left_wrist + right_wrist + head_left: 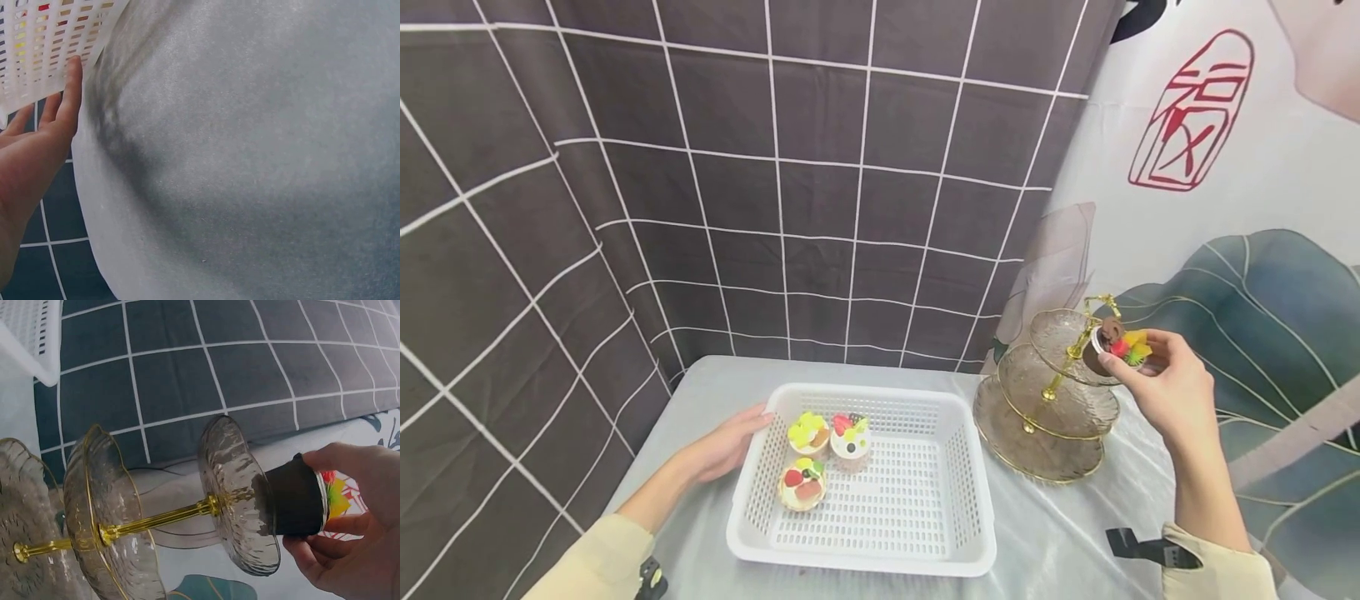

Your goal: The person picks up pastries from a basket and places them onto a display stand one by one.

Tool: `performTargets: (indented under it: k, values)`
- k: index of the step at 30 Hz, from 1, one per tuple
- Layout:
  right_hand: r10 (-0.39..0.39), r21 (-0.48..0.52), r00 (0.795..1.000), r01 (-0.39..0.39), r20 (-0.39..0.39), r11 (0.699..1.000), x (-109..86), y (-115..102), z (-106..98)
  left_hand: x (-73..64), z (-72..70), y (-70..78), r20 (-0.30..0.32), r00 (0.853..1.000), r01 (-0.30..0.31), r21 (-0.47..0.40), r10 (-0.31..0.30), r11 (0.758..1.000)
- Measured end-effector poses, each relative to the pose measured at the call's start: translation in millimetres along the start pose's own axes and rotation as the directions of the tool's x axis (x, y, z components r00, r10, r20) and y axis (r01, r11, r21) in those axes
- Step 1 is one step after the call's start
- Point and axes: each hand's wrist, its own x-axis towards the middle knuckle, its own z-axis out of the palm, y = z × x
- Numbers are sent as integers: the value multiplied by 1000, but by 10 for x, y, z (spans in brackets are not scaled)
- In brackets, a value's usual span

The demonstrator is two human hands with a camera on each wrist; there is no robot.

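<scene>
My right hand [1180, 385] pinches a dark chocolate cupcake [295, 499] topped with fruit, thumb on one side and fingers on the other. The cupcake's base is at the top plate [240, 534] of a three-tier cake stand [1037, 417]; whether it bears on the plate I cannot tell. On the left, the fingers of my left hand [730, 442] lie fairly straight against the side of a white plastic basket [917, 560]. Inside the basket's left half are a yellow-topped cupcake [807, 433], a strawberry-and-cream cupcake [850, 440] and a fruit tart [802, 485].
A pale cloth covers the table [696, 533]. Behind it hangs a dark curtain [820, 192] with a white grid, and at the right a white printed cloth [1292, 275]. The stand's gold handle [1102, 305] rises close to my right hand.
</scene>
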Motion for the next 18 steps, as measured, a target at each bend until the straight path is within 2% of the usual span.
performTargets:
  k: [8,18]
  values:
    - [-3,-77,999,6,40,997,67,52,28,12,-7,9,-18,1000,13,4,-12,1000]
    - [-49,-134,998,53,32,990,82,60,52,16,-11,-5,-13,1000,14,2,-14,1000]
